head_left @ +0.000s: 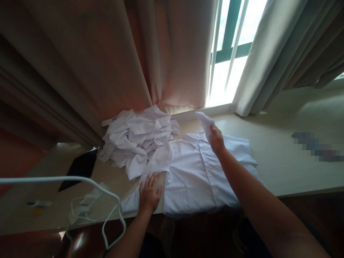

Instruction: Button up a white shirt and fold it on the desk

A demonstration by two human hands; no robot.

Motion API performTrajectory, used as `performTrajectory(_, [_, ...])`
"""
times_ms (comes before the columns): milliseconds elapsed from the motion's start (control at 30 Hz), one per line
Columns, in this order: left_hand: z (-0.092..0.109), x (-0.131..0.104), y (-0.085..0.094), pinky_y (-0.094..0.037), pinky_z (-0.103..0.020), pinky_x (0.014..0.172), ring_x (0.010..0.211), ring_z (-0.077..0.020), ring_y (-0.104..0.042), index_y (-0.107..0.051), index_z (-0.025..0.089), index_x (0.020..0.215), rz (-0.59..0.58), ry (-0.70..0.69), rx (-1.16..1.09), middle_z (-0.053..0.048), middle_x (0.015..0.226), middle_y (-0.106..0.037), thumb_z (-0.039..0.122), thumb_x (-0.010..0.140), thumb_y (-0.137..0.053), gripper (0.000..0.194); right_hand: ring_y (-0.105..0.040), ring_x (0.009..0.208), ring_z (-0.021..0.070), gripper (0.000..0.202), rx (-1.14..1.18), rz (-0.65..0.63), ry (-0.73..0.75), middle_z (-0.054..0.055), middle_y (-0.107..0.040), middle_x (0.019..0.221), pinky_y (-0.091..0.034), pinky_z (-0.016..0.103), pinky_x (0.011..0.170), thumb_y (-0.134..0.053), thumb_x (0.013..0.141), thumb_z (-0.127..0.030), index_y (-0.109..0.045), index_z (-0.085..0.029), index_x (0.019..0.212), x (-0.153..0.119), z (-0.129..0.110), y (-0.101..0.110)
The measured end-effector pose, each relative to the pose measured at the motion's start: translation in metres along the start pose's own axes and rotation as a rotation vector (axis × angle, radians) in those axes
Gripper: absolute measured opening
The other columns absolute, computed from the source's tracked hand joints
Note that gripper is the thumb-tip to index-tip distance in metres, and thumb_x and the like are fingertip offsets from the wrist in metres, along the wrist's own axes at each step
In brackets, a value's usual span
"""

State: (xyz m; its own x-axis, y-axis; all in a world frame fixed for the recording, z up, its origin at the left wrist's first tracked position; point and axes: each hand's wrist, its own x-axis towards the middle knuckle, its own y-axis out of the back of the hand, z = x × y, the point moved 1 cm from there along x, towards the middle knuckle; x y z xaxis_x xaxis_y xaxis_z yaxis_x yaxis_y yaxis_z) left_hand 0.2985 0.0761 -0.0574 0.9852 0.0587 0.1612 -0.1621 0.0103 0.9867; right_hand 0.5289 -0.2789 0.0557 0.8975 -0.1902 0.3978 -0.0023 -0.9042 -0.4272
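Observation:
A white button-up shirt (pixel 188 172) lies spread on the table, its front facing up and its collar toward the window. My left hand (pixel 149 190) rests flat with fingers spread, over the shirt's left sleeve and the bare tabletop beside the body. With my right hand (pixel 216 139) I grip one side of the shirt's collar (pixel 205 123), which stands lifted above the fabric. The shirt's lower edge hangs at the table's front edge. The right forearm hides part of the shirt's right side.
A heap of crumpled white cloth (pixel 137 134) sits behind the left sleeve. A black flat object (pixel 79 166) lies farther left, near a power strip (pixel 91 197) with white cables. A thick white cable (pixel 67 178) crosses the lower left. Curtains (pixel 182 53) hang along the back.

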Motion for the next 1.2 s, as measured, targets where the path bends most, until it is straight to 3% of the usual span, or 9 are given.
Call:
performTrajectory(167, [0.000,0.001,0.000,-0.015,-0.052,0.121,0.153,-0.0277,-0.019,-0.029,0.029,0.157,0.013,-0.006,0.005,-0.003,0.164,-0.027,0.036,0.099,-0.039,0.059,-0.060,0.099,0.0261,0.036,-0.259,-0.155,0.020,0.003,-0.069,0.090,-0.044,0.044,0.103,-0.049,0.097,-0.051,-0.074,-0.024,0.101,-0.031,0.037,-0.037])
performTrajectory(300, [0.000,0.002,0.001,-0.012,-0.053,0.121,0.153,-0.0286,-0.019,-0.029,0.028,0.157,-0.003,-0.005,0.004,-0.003,0.164,-0.027,0.035,0.100,-0.039,0.059,-0.056,0.123,0.0281,0.041,-0.360,-0.257,0.000,0.000,-0.067,0.125,-0.037,0.047,0.113,-0.043,0.099,-0.053,-0.066,-0.033,0.126,-0.053,0.069,-0.058])
performTrajectory(467, [-0.001,0.002,0.001,-0.011,-0.053,0.122,0.153,-0.0287,-0.017,-0.029,0.029,0.157,-0.007,-0.006,-0.008,-0.004,0.164,-0.026,0.034,0.099,-0.039,0.059,-0.047,0.137,0.0251,0.043,-0.431,-0.400,0.007,-0.008,-0.056,0.143,-0.028,0.046,0.121,-0.045,0.097,-0.057,-0.059,-0.043,0.135,-0.077,0.105,-0.066])
performTrajectory(667, [-0.003,0.004,-0.001,-0.011,-0.054,0.122,0.153,-0.0289,-0.019,-0.030,0.028,0.157,-0.009,-0.006,-0.003,-0.004,0.164,-0.026,0.033,0.099,-0.040,0.059,-0.039,0.143,0.0274,0.046,-0.783,-0.622,-0.020,-0.006,-0.044,0.154,-0.019,0.058,0.120,-0.036,0.101,-0.052,-0.044,-0.046,0.146,-0.104,0.138,-0.064])
performTrajectory(767, [-0.004,0.004,-0.001,-0.013,-0.053,0.122,0.152,-0.0280,-0.020,-0.030,0.030,0.156,-0.011,0.006,0.014,-0.002,0.164,-0.027,0.034,0.098,-0.043,0.060,-0.033,0.147,0.0295,0.047,-0.838,-0.688,-0.028,-0.001,-0.042,0.156,-0.013,0.062,0.120,-0.038,0.101,-0.050,-0.045,-0.042,0.147,-0.112,0.141,-0.066])
performTrajectory(967, [-0.003,0.004,0.001,-0.016,-0.052,0.123,0.153,-0.0261,-0.021,-0.032,0.033,0.155,-0.005,0.013,0.026,0.000,0.164,-0.028,0.037,0.097,-0.043,0.059,-0.013,0.154,0.0290,0.060,-1.316,-0.914,0.052,0.004,-0.023,0.165,-0.010,0.058,0.121,-0.038,0.101,-0.047,-0.026,-0.031,0.158,-0.119,0.130,-0.074])
performTrajectory(1100, [-0.003,0.004,0.003,-0.016,-0.052,0.123,0.153,-0.0269,-0.021,-0.034,0.033,0.155,-0.005,0.022,0.011,0.000,0.163,-0.029,0.036,0.096,-0.044,0.059,-0.008,0.154,0.0315,0.068,-1.422,-0.943,0.113,0.004,-0.016,0.167,-0.005,0.061,0.121,-0.040,0.099,-0.053,-0.021,-0.030,0.159,-0.124,0.121,-0.074])
performTrajectory(1200, [-0.003,0.003,0.003,-0.016,-0.052,0.123,0.152,-0.0266,-0.022,-0.034,0.033,0.155,-0.006,0.023,0.004,-0.001,0.163,-0.029,0.037,0.096,-0.044,0.059,-0.004,0.155,0.0316,0.072,-1.493,-0.893,0.126,0.006,-0.009,0.168,-0.003,0.063,0.120,-0.036,0.099,-0.058,-0.017,-0.027,0.160,-0.126,0.112,-0.063])
